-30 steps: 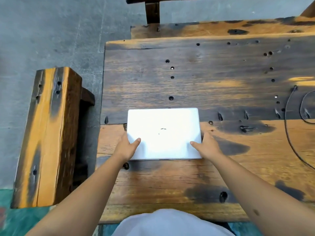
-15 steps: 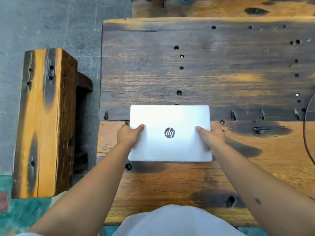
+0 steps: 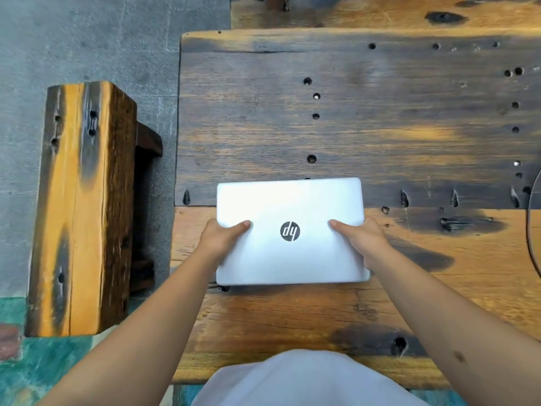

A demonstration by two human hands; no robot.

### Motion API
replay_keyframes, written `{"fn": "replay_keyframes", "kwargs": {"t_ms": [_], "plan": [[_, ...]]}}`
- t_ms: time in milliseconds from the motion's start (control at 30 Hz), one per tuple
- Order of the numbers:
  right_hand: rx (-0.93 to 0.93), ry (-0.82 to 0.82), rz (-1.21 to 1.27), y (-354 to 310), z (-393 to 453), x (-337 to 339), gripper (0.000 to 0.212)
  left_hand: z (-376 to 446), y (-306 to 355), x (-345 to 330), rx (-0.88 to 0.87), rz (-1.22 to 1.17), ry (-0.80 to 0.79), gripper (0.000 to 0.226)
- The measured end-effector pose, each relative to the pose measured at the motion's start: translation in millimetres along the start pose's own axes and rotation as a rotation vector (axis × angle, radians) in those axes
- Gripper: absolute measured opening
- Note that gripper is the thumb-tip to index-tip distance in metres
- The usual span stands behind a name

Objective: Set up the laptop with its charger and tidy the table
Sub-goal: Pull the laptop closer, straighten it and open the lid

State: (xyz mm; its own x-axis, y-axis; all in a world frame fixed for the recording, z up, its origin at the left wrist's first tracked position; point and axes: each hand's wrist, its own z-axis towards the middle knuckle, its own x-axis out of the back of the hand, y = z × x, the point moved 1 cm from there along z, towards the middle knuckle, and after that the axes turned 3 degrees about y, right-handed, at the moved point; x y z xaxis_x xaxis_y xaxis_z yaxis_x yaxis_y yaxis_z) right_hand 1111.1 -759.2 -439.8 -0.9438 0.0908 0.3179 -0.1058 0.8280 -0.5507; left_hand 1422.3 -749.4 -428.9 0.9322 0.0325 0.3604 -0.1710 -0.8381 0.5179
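Silver laptop (image 3: 291, 232) is shut, lid up, with a round dark logo (image 3: 290, 231) in the middle; it reads "hp" but upside down from this side; no other writing I can make out. It sits on the near-left part of the wooden table (image 3: 380, 127), across the seam between the dark far plank and the orange near one. The left hand (image 3: 224, 237) clamps the left edge with its thumb lying on the lid; the right hand (image 3: 361, 238) does the same on the right edge; the fingers go under the sides so I can't see them, and can't tell if it's lifted or resting flat. A thin dark cable (image 3: 531, 230) curves in at the right edge, mostly cut off. A wooden bench (image 3: 79, 209) stands left of the table on the grey floor (image 3: 87, 39); white clothing (image 3: 304, 379) blocks the near edge.
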Motion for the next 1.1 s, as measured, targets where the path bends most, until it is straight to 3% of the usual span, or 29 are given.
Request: {"fn": "replay_keyframes", "kwargs": {"t_ms": [200,367,433,600,1100], "plan": [[0.069,-0.014,-0.007,3.8,-30.1,14.8,0.036,-41.9,-13.1,1.8,-0.046,0.087,0.073,0.052],[0.048,0.009,-0.002,20.6,-62.3,38.0,0.045,-76.3,-20.5,0.4,-0.103,0.075,0.048,0.051],[0.047,0.02,0.007,30.1,-75.3,51.6,0.042,-89.5,-21.7,-2.9,-0.144,0.105,0.032,0.041],[0.067,0.04,0.049,51.2,-102.2,94.4,0.04,-117.3,-16.9,-23.0,-0.215,0.15,-0.019,0.045],[0.117,-0.029,0.198,113.5,-76.7,289.8,0.027,-203.8,-5.6,-201.8,-0.265,0.218,-0.055,0.044]]}}
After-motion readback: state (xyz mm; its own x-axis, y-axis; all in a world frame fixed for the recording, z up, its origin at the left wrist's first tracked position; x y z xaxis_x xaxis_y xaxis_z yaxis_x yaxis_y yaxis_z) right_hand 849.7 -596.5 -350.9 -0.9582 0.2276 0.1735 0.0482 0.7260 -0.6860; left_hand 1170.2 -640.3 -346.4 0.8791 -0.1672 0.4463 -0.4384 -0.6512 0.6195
